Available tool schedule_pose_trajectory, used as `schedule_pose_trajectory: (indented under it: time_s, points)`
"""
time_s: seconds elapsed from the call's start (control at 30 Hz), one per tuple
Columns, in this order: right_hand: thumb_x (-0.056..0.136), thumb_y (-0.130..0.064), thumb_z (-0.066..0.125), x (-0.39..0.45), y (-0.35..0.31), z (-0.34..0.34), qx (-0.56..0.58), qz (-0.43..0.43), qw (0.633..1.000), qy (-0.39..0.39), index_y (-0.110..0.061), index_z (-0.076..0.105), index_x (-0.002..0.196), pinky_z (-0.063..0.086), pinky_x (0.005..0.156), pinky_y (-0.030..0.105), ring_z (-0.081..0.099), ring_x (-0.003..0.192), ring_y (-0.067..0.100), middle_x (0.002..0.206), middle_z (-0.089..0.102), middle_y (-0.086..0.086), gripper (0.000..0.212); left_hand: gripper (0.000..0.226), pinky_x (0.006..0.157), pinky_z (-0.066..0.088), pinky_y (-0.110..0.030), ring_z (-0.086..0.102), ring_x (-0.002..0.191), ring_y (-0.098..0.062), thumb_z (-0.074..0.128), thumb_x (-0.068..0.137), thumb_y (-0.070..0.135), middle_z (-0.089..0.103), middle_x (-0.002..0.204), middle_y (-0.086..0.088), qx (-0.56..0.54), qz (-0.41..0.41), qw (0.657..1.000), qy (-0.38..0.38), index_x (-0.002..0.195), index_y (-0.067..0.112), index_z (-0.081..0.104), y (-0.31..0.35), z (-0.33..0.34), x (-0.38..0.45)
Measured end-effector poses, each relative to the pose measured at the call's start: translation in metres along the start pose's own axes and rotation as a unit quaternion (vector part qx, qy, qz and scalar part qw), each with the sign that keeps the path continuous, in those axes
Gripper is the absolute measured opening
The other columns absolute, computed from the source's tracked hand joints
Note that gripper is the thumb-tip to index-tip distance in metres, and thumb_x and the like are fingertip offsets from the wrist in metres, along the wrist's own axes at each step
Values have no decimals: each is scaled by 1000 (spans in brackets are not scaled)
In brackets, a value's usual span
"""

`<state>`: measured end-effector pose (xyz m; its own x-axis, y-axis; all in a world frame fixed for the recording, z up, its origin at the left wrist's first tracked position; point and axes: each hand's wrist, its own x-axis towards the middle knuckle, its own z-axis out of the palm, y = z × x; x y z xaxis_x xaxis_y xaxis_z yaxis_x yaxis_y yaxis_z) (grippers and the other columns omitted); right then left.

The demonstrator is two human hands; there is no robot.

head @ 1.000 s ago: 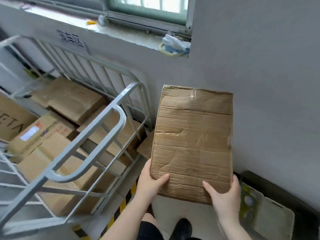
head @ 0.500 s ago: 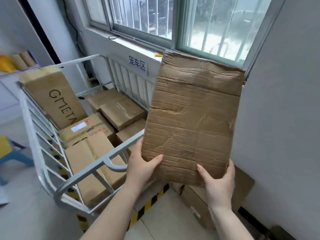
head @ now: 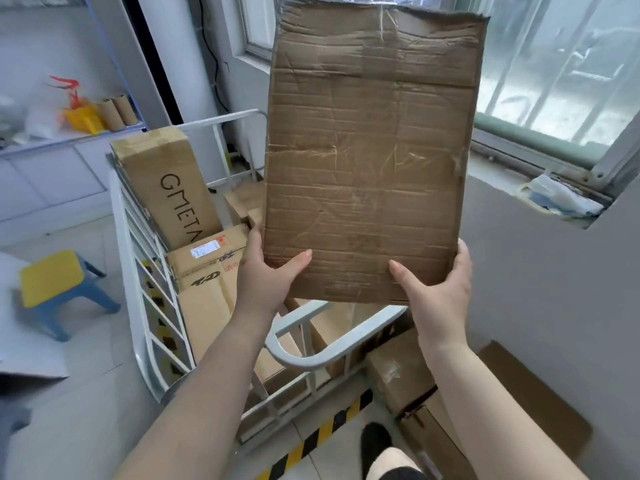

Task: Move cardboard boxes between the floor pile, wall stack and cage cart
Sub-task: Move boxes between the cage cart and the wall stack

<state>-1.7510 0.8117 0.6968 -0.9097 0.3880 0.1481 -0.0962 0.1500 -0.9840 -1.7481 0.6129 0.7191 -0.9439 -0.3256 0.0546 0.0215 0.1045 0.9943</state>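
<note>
The cage cart [head: 304, 355] rail sits below your creased flattened cardboard box [head: 370, 150]; your left hand [head: 266, 275] and right hand [head: 440, 289] grip its bottom corners.

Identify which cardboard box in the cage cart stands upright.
The tall brown cardboard box printed GMETA, leaning against the white cage cart's rail; the others lie flat.

cage cart [head: 304, 358] rail below, boxes [head: 207, 271] filling it, wall [head: 536, 271] right

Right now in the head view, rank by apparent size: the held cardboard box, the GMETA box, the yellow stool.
1. Held cardboard box, though it is nearest the camera.
2. GMETA box.
3. Yellow stool.
</note>
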Motion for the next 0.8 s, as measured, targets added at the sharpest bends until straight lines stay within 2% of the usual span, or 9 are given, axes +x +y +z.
schedule_pose_trajectory:
  time_s: [0.17, 0.27, 0.33, 0.4, 0.5, 0.57, 0.6, 0.7, 0.8]
  points:
    - [71, -27, 81, 75, 13, 37, -31, -19, 998, -48, -25, 34, 141, 36, 101, 25, 42, 118, 6, 129, 41, -11, 84, 38, 92, 52, -36, 61, 102, -11, 73, 79, 15, 64, 106, 12, -8, -12, 999, 36, 109, 30, 54, -14, 17, 62]
    - [70, -30, 81, 129, 25, 57, -58, -16, 995, -86, -23, 36, 139, 38, 103, 28, 43, 118, 9, 130, 43, -7, 82, 30, 91, 51, -35, 62, 103, -14, 72, 81, 16, 65, 105, 10, -18, -39, 997, 64, 98, 32, 53, -29, 38, 101]
    - [70, -35, 81, 169, 37, 70, -81, -15, 991, -107, -22, 37, 140, 38, 107, 35, 44, 122, 13, 134, 44, -4, 84, 30, 94, 49, -34, 61, 108, -15, 70, 83, 20, 65, 110, 8, -20, -65, 995, 79, 106, 28, 54, -41, 55, 127]
    - [70, -37, 80, 205, 48, 81, -114, -6, 986, -124, -19, 37, 141, 36, 109, 37, 43, 126, 16, 136, 44, -1, 84, 48, 101, 45, -35, 57, 116, -15, 69, 80, 30, 61, 123, 5, -11, -91, 992, 89, 124, 20, 51, -53, 72, 152]
    - [73, -40, 77, 250, 66, 98, -156, 13, 976, -152, -15, 35, 142, 34, 109, 33, 41, 128, 18, 139, 42, 1, 84, 55, 109, 36, -32, 49, 124, -11, 64, 87, 26, 51, 135, 8, -6, -123, 987, 99, 137, 15, 42, -74, 93, 186]
    - [76, -39, 75, 272, 82, 110, -180, 37, 968, -170, -14, 33, 143, 30, 104, 25, 39, 131, 18, 141, 40, 1, 83, 59, 107, 26, -22, 38, 124, -2, 59, 92, 22, 37, 136, 16, -2, -162, 982, 98, 144, 13, 32, -90, 106, 203]
    - [77, -38, 74, 281, 91, 115, -195, 48, 963, -178, -14, 32, 144, 29, 103, 25, 38, 132, 19, 142, 39, 2, 83, 55, 103, 27, -20, 39, 122, -3, 57, 93, 20, 38, 134, 16, 3, -178, 979, 97, 142, 12, 34, -98, 110, 209]
    - [77, -41, 73, 300, 121, 130, -244, 77, 947, -192, -12, 33, 144, 33, 107, 37, 39, 132, 24, 142, 41, 5, 83, 33, 106, 38, -31, 52, 121, -15, 55, 94, 18, 56, 129, 4, 26, -223, 970, 93, 126, 15, 47, -135, 119, 226]
    - [77, -42, 73, 311, 151, 140, -288, 108, 930, -202, -12, 34, 142, 37, 103, 40, 40, 130, 25, 141, 42, 6, 81, 22, 104, 38, -30, 52, 117, -12, 50, 97, 16, 55, 124, 8, 29, -258, 964, 63, 117, 25, 45, -166, 126, 234]
